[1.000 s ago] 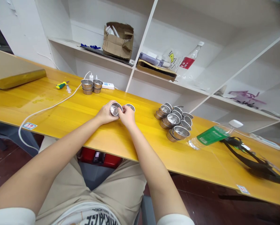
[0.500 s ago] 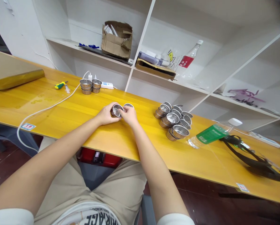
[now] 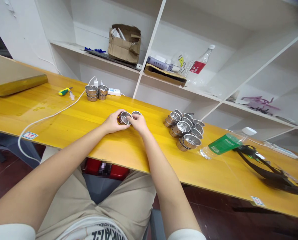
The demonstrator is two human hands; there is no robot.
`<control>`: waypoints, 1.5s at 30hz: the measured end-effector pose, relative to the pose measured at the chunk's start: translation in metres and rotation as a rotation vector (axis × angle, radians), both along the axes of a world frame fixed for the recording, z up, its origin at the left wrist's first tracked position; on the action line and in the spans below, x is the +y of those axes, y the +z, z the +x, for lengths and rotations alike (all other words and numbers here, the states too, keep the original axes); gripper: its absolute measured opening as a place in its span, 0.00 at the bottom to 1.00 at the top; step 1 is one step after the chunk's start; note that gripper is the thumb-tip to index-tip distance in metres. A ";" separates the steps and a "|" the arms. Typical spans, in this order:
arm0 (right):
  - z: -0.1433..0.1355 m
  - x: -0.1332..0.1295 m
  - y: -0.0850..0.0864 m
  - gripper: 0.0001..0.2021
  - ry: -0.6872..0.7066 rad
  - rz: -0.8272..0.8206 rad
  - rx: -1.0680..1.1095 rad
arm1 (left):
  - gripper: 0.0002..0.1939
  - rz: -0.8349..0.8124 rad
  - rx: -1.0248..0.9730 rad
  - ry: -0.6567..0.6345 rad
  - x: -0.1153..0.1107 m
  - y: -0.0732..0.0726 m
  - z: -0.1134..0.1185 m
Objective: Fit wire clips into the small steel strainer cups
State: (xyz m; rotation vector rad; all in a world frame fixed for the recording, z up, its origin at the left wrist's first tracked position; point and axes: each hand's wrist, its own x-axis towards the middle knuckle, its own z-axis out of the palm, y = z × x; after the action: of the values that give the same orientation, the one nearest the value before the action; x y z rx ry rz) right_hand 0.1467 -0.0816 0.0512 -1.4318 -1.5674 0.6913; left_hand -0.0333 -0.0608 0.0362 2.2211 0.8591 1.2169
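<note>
My left hand (image 3: 114, 122) is wrapped round a perforated metal cup (image 3: 125, 118), tilted with its mouth toward me, above the yellow table (image 3: 119, 143). My right hand (image 3: 139, 123) pinches at the right rim of that cup, its thumb at the opening. Just behind my right fingers shows the rim of a second metal cup (image 3: 137, 113), mostly hidden by the hand. Several like cups stand stacked in a cluster (image 3: 183, 127) to the right, and two short stacks (image 3: 92, 91) stand at the back left.
A green-labelled bottle (image 3: 225, 144) and a black strap (image 3: 266, 166) lie to the right. At the left are a screwdriver (image 3: 64, 91), a white cable (image 3: 51, 114) and a large flat board (image 3: 16, 80). White shelves (image 3: 101, 56) rise behind the table.
The cup in my left hand has tilted very slightly, and my right hand has shifted a little along its rim. The other cups stay where they were.
</note>
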 end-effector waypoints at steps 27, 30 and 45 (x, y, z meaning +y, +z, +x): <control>0.033 -0.005 0.022 0.17 -0.475 0.131 -0.298 | 0.27 -0.009 0.034 0.074 0.011 -0.008 -0.007; 0.043 -0.001 0.019 0.16 -0.536 0.099 -0.323 | 0.23 0.007 0.077 0.106 0.015 -0.011 -0.008; 0.038 0.007 0.003 0.20 -0.535 0.056 -0.220 | 0.20 0.018 0.153 0.111 0.018 -0.016 -0.007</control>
State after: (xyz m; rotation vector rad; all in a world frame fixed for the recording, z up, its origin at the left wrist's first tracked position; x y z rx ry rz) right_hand 0.1846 -0.0743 0.0542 -1.8283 -1.2597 0.1755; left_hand -0.0399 -0.0431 0.0202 2.3318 1.0470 1.1177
